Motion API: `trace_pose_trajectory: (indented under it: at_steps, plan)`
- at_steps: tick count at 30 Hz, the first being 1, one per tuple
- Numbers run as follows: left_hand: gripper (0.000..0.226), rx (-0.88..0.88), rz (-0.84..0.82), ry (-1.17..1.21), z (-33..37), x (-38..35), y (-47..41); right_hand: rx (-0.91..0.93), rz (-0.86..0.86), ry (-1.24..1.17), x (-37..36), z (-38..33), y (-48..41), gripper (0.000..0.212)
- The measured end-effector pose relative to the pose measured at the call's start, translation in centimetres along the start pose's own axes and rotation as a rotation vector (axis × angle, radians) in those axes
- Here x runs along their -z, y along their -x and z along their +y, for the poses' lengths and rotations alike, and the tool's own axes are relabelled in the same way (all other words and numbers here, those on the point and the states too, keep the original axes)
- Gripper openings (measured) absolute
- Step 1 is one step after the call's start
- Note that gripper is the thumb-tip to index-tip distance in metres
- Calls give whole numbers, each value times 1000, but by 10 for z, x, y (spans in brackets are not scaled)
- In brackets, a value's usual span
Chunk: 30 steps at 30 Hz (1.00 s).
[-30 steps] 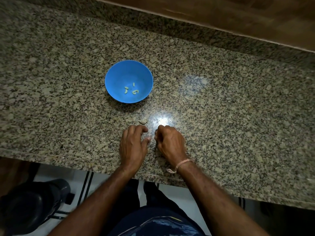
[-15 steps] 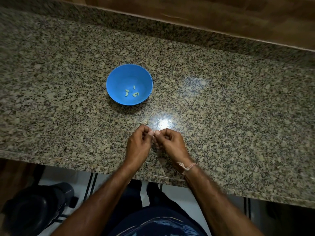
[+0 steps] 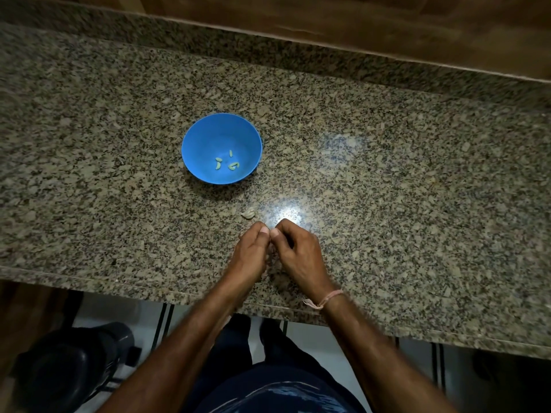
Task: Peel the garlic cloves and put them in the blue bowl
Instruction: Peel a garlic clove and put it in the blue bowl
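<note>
The blue bowl (image 3: 205,135) stands on the granite counter with a few pale peeled garlic cloves (image 3: 219,165) at its bottom. Just below it, near the counter's front edge, my left hand (image 3: 252,251) and my right hand (image 3: 299,253) are pressed together, fingers curled and thumb tips touching. They pinch a small garlic clove between them, and the fingers hide almost all of it. A pale scrap, garlic peel or a clove (image 3: 248,214), lies on the counter between the bowl and my hands.
The granite counter (image 3: 402,189) runs wide to both sides, with a wooden wall edge (image 3: 357,31) at the back. Below the front edge are a dark round object (image 3: 65,371) on the floor and my legs.
My hands lifted off the counter and came together, thumbs meeting over the clove. They have since stayed joined; the view shifted slightly.
</note>
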<state>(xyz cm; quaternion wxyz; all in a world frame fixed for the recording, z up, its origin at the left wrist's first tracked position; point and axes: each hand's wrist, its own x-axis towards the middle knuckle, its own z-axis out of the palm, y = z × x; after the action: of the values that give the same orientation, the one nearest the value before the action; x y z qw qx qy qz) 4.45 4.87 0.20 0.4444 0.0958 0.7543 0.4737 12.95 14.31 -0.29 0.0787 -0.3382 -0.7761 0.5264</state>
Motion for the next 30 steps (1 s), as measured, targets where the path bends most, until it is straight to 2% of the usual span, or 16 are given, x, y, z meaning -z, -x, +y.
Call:
trace_pose_trajectory:
  at_steps: [2, 4, 6, 8, 10, 11, 12, 13, 15, 16, 18, 20, 21, 23, 25, 30]
  plan:
    - [22, -263, 120, -304, -3, 0, 1, -245, -114, -366, 1, -7, 0, 25]
    - [22, -365, 157, -392, -3, -1, 1, -400, -165, -567, 2, -14, 2, 24]
    - [26, -182, 90, -234, 5, 0, 1, -218, -77, -320, -1, -14, 4, 27]
    - [28, 45, -73, 94, 10, 1, -1, 53, 59, 28, -4, -3, 4, 29]
    - [22, 190, -168, 395, 13, 3, -1, 191, 122, 247, -6, 7, 2, 28]
    - [22, 194, -166, 396, 13, 4, -1, 214, 120, 273, -5, 11, 1, 28]
    - [21, 132, -139, 268, 12, 3, 1, 196, 103, 232, -5, 10, 1, 29]
    - [19, 21, -66, 48, 10, 1, 2, 101, 63, 107, -4, 4, 1, 29]
    - [19, -276, 107, -353, 4, 0, 3, -251, -66, -367, -2, -10, 0, 29]
    - [21, -360, 147, -424, 4, -1, 4, -415, -138, -571, -1, -14, -1, 28]
    - [22, -353, 146, -396, 4, -1, 2, -562, -228, -768, 2, -13, -2, 28]
    - [21, -215, 82, -220, 5, 1, 4, -536, -217, -762, 1, -11, -1, 25]
    - [22, -187, 67, -162, 4, 2, 4, -472, -171, -677, -1, -8, 1, 23]
    - [24, -226, 68, -189, 1, 6, 4, -307, -34, -471, -4, 0, 3, 20]
    - [24, -256, 59, -231, -1, 9, 4, -176, 53, -368, -4, 5, 3, 12]
    - [12, -225, 152, -178, -1, 12, 3, -119, 72, -401, 4, 7, 2, 7]
